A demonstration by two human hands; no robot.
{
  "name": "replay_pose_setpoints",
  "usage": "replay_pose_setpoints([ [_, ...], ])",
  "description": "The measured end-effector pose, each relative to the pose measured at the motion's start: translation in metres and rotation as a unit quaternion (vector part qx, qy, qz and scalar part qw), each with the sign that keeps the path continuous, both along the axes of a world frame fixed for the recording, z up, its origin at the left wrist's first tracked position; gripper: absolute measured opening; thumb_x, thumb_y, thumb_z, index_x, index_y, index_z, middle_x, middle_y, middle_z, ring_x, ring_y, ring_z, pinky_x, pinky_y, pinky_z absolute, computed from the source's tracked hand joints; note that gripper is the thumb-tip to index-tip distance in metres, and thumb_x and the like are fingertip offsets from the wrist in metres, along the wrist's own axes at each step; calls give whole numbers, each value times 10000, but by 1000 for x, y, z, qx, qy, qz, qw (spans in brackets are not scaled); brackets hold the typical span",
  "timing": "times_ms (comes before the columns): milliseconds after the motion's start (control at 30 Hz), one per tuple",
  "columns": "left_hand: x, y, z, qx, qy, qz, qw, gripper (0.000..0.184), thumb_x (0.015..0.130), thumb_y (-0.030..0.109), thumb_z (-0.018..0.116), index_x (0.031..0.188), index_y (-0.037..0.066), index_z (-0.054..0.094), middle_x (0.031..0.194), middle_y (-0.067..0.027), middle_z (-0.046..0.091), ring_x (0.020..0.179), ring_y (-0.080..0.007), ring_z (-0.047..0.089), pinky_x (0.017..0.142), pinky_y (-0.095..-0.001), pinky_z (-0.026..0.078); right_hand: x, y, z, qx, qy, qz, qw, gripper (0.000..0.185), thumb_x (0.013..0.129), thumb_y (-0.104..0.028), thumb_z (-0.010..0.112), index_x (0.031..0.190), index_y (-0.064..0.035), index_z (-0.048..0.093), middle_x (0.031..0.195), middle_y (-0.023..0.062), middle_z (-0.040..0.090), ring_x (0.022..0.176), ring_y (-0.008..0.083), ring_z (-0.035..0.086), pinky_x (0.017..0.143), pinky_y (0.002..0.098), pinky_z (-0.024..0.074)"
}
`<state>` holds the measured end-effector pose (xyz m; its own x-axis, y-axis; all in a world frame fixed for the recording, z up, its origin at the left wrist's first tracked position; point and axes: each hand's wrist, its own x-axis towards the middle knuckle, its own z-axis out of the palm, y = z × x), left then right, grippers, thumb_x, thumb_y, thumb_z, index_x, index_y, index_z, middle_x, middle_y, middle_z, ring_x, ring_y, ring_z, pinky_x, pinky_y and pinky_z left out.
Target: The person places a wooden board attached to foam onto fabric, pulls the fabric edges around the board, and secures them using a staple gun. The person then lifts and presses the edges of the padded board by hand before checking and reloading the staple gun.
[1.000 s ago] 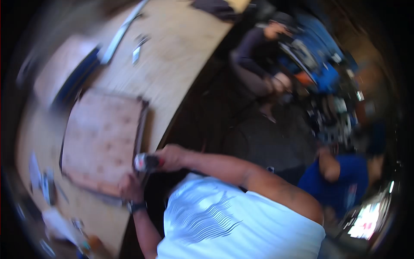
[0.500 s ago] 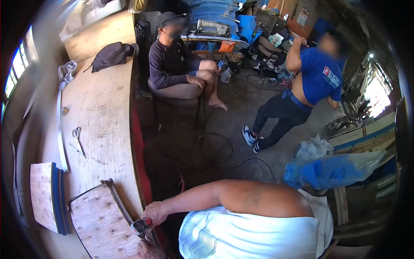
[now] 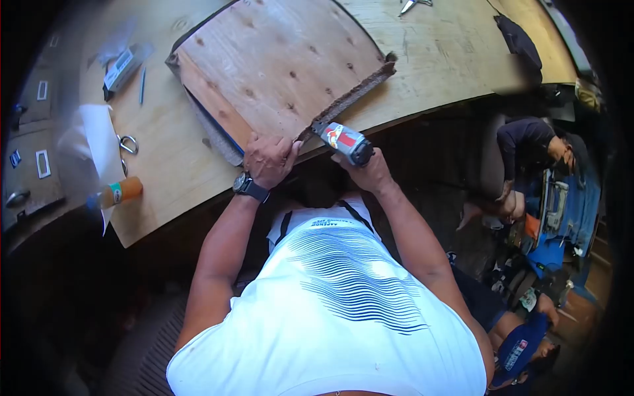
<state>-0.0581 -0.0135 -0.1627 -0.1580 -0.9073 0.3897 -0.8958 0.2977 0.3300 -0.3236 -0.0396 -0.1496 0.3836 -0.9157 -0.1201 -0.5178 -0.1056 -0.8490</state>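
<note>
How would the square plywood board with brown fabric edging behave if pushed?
The plywood board is probably stiff: its face looks flat. Being square-cornered, it would likely slide rather than roll. Its ragged fabric edge may snag.

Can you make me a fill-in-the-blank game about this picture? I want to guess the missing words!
1. The tool at the edge of the wooden panel is in the person's ____ hand.
2. The watch is on the person's ____ wrist.
3. Behind its dark wavy lines, the person's shirt is ____ in colour.
4. The container near the edge of the table looks mostly ____ in colour.

Missing words: right; left; white; orange.
</note>
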Motion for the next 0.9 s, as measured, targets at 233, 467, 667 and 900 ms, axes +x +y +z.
replay_pose_setpoints([
  [233, -14, 3, -8, -92, 27, 89, 991, 310, 900, 242, 703, 666, 132, 531, 626, -24, 518, 592, -229, 504, 654, -367, 362, -1, 1, 12, 11, 16, -22, 1000, 356, 826, -288, 848, 1030, -18, 735, 907, 131, 771, 734, 262, 724, 658, 352, 543],
  [467, -17, 5, -10, -88, 31, 143, 985, 287, 881, 261, 708, 669, 140, 557, 641, -23, 536, 612, -219, 495, 680, -380, 359, 5, 2, 23, 14, 23, 47, 999, 355, 829, -283, 844, 1046, -25, 730, 901, 128, 769, 735, 275, 724, 661, 353, 544],
  [667, -18, 3, -12, -77, 35, 142, 986, 302, 881, 272, 713, 659, 144, 552, 628, -23, 534, 606, -220, 500, 679, -388, 358, 11, 13, 21, -4, 42, 50, 998, 354, 832, -289, 839, 1058, -37, 731, 899, 128, 768, 739, 282, 727, 661, 360, 547],
  [900, -14, 7, -14, -34, 30, 134, 990, 290, 878, 292, 715, 684, 135, 567, 717, -33, 574, 685, -229, 527, 710, -393, 361, 25, 20, 15, -24, 47, 50, 997, 351, 839, -310, 833, 1047, -45, 734, 901, 127, 769, 734, 282, 726, 659, 364, 547],
])
